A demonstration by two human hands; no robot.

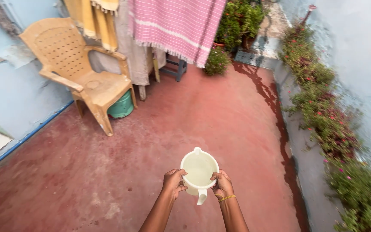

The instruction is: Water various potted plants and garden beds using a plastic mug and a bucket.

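**Jug held in both hands over red floor**

Low in the frame's centre, the left hand (174, 181) and right hand (222, 184) curl their fingers round the rim of a cream plastic jug (199, 171), seemingly filled with liquid. It is stiff, likely heavy and prone to slosh; its handle (202, 197) offers a firmer hold. Beyond: floor (151, 141), plants (323, 111) at right, chair (76, 68) upper left.
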